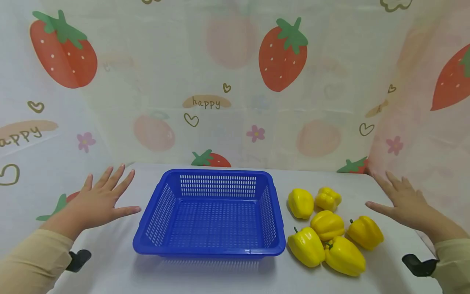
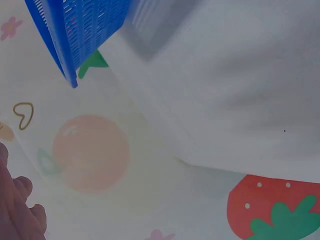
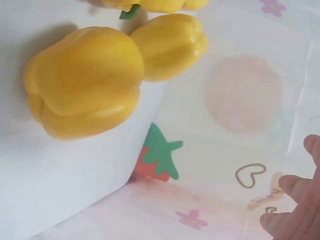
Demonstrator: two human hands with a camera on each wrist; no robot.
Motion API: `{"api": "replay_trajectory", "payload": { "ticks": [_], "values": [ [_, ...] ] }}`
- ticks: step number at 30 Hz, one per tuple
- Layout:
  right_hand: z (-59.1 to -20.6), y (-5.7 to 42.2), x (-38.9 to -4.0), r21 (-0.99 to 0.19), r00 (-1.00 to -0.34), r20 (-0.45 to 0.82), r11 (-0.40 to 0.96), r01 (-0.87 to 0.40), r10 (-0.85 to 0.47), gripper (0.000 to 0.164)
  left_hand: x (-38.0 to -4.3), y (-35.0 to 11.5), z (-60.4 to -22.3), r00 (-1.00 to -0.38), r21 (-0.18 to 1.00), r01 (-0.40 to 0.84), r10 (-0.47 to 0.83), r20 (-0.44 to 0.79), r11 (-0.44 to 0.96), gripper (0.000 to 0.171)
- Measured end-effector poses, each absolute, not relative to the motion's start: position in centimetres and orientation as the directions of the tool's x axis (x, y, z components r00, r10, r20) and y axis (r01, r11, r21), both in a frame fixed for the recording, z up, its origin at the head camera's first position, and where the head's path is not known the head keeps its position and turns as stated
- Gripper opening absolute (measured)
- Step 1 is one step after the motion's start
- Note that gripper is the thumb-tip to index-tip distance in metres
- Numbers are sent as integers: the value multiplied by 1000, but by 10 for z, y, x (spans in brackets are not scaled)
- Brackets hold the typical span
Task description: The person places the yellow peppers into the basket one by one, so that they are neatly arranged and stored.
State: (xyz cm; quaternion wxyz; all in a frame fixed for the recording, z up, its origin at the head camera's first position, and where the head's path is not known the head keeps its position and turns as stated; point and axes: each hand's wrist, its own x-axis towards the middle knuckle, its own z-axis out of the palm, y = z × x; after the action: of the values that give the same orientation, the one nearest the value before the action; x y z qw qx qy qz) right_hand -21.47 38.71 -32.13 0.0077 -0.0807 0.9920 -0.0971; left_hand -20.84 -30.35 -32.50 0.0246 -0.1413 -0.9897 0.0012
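Note:
A blue plastic basket (image 1: 209, 253) with slotted walls stands on the white table, nothing inside it. To its right lie several yellow bell peppers (image 1: 327, 225) in a loose cluster, some with green stems. My left hand (image 1: 97, 204) is held left of the basket, fingers straight and spread, holding nothing. Over the table's right side, my right hand (image 1: 407, 204) is spread the same way, beyond the rightmost pepper (image 1: 365, 232). In the right wrist view a large yellow pepper (image 3: 85, 82) shows near the fingers (image 3: 295, 187), apart from them.
A white cloth covers the table (image 1: 205, 281). Behind and at both sides hang curtains (image 1: 235, 77) printed with strawberries, hearts and flowers. Dark straps (image 1: 78, 260) sit at both wrists by the beige sleeves (image 1: 36, 261).

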Motion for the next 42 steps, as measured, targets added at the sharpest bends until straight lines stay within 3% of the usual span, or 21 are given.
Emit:
{"api": "replay_trajectory", "payload": {
  "ticks": [22, 42],
  "values": [
    [-342, 407, -205, -513, -983, -1, 844, -159, -186, 94, -207, -289, -346, -934, 31, 355, 354, 42, 934, 98],
    [-384, 410, -204, -497, -979, -161, 867, -32, -128, 92, -202, -269, -362, -914, 88, 404, 405, 4, 911, 96]
  ]
}}
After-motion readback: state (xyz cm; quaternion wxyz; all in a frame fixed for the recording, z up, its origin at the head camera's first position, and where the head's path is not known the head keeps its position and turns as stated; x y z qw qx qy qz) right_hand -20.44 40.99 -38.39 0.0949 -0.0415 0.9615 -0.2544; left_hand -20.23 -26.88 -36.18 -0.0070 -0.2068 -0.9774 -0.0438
